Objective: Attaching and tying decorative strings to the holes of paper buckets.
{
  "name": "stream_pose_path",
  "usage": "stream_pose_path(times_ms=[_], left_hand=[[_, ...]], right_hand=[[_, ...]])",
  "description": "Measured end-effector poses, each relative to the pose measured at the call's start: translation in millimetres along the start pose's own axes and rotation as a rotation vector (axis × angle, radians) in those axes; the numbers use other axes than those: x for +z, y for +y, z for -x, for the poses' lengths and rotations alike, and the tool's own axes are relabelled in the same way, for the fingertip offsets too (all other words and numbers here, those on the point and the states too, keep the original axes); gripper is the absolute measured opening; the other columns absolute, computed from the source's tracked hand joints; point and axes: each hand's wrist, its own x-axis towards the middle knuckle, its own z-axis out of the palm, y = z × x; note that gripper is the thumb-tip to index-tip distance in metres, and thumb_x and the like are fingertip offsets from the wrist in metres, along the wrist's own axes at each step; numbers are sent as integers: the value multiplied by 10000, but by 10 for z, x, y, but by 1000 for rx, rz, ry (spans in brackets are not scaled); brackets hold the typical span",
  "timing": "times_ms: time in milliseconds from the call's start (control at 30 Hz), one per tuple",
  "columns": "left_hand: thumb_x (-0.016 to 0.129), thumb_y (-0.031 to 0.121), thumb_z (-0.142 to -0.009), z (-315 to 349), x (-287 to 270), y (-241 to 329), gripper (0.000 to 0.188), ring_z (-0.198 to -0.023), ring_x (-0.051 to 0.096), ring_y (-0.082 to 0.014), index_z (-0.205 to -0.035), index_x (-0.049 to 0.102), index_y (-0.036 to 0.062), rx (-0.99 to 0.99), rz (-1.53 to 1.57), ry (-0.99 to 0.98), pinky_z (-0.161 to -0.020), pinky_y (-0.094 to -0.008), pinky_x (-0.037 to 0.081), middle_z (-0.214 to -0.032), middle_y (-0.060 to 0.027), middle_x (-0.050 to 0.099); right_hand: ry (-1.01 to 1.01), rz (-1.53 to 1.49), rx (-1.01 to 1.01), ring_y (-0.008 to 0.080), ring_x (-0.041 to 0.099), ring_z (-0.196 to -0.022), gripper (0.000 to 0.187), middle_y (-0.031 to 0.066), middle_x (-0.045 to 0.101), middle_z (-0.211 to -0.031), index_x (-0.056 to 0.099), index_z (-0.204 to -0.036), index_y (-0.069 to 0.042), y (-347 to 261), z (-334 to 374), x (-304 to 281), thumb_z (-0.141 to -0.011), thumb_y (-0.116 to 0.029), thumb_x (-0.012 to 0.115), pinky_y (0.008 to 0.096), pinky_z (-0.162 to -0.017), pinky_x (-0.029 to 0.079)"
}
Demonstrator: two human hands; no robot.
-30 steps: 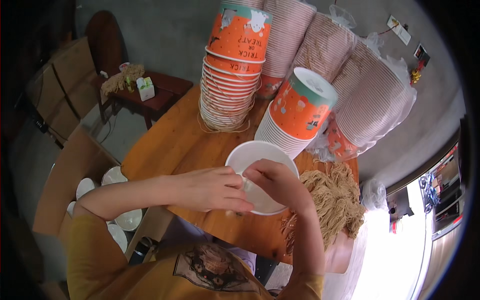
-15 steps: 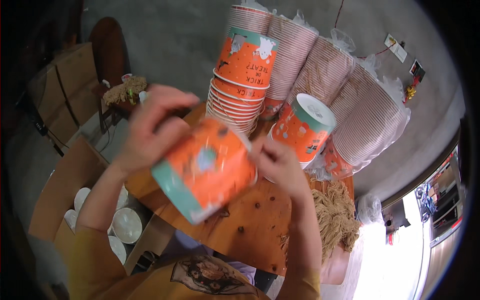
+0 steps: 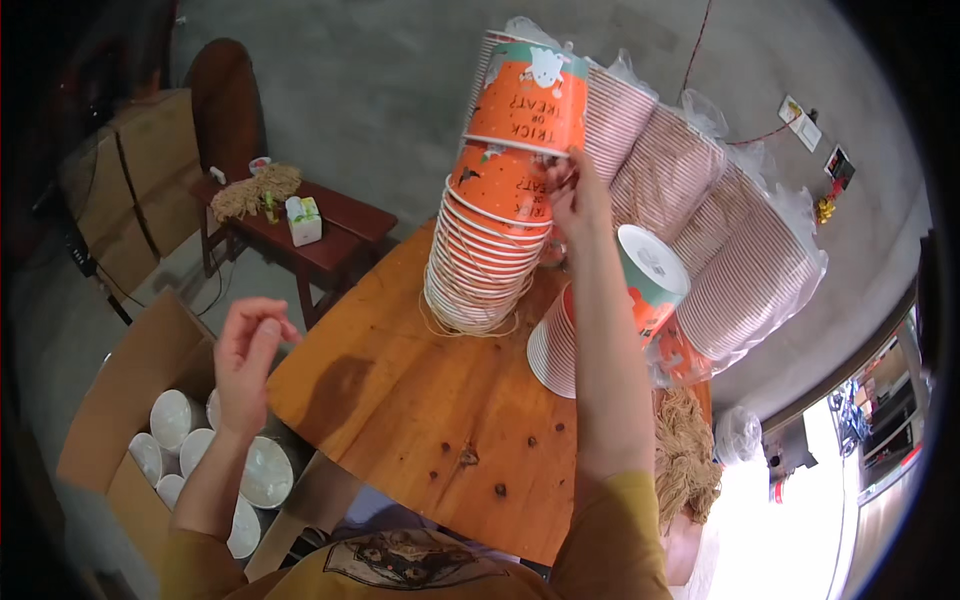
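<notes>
My right hand [image 3: 582,198] reaches to the tall stack at the back of the table, its fingers closed at the rim of the top paper bucket [image 3: 528,100]. That bucket is orange with a green band and is upside down, raised partway off the bucket below. Thin cord loops hang around the lower stacked buckets [image 3: 478,285]. My left hand [image 3: 245,365] is in the air beside the table's left edge, holding nothing, fingers loosely bent and thumb apart. Below it, a cardboard box [image 3: 140,375] contains several buckets with white round ends showing [image 3: 268,472].
A shorter stack of buckets [image 3: 552,345] stands behind my right forearm. Bagged stacks of buckets [image 3: 750,290] lean along the wall. Tan cord [image 3: 685,450] hangs at the right edge of the wooden table [image 3: 400,400]. A low red bench [image 3: 345,215] bears more cord and a tissue pack.
The bucket that was between my hands is no longer in them. My left hand moved left and down, over by the box. My right hand rose to the tall stack, whose top bucket now sits higher.
</notes>
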Motion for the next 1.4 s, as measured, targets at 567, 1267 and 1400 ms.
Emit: stream_pose_path(times_ms=[567,1267,1400], left_hand=[[559,72,-929,267,1963,-972,306,-930,536,-115,-1230,503,54,-130,142,-655,-806,-250,467,-1042,-45,541],[642,143,-889,138,2884,-719,449,-998,527,-203,-1293,476,41,236,123,-503,-840,-296,468,-1148,-119,469],[600,235,-942,295,2931,82,435,-1083,518,-211,-1291,462,15,489,248,-631,-958,-308,410,-1238,-115,483]], right_hand=[[228,2097,-1024,308,544,-866,233,112,588,-905,607,-961,-50,-795,1596,-411,-782,-159,708,422,-802,425],[288,1211,-1194,110,587,-799,145,54,639,-914,609,-973,-9,-1814,2284,-283,-902,-126,657,249,-755,468],[403,883,-1015,103,552,-846,119,57,601,-929,548,-1007,0,-1605,3053,-374,-940,-89,592,258,-779,456]])
